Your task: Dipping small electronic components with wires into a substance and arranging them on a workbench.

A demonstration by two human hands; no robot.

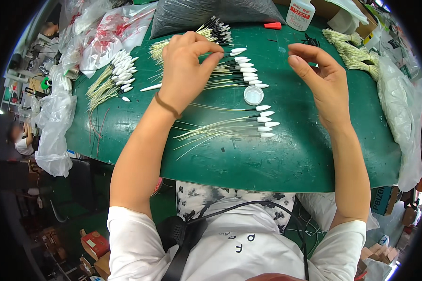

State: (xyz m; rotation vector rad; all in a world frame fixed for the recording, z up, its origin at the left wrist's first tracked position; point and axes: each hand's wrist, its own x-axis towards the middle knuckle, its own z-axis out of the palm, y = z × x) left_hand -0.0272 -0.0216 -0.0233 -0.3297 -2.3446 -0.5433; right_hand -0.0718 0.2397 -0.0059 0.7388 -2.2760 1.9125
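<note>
My left hand (185, 61) is closed, thumb and forefinger pinched at the black sleeve of a wire with a white pointed tip (238, 50). Beneath and beside it lies a row of similar white-tipped wires (249, 70), their thin yellowish leads partly hidden by the hand. Nearer to me, several more white-tipped wires (262, 120) lie spread out, tips to the right. A small round clear cap (253, 95) sits between the two groups. My right hand (324, 82) hovers over the table's right side, fingers curved and apart from the thumb, with nothing visible in it.
A bundle of white-tipped wires (122, 70) lies at left, and dark-ended wires (215, 30) at the back. A white bottle (300, 14), red cap (273, 25) and pale wire bundles (354, 51) stand or lie farther right. Plastic bags (393, 100) edge the green table (305, 159).
</note>
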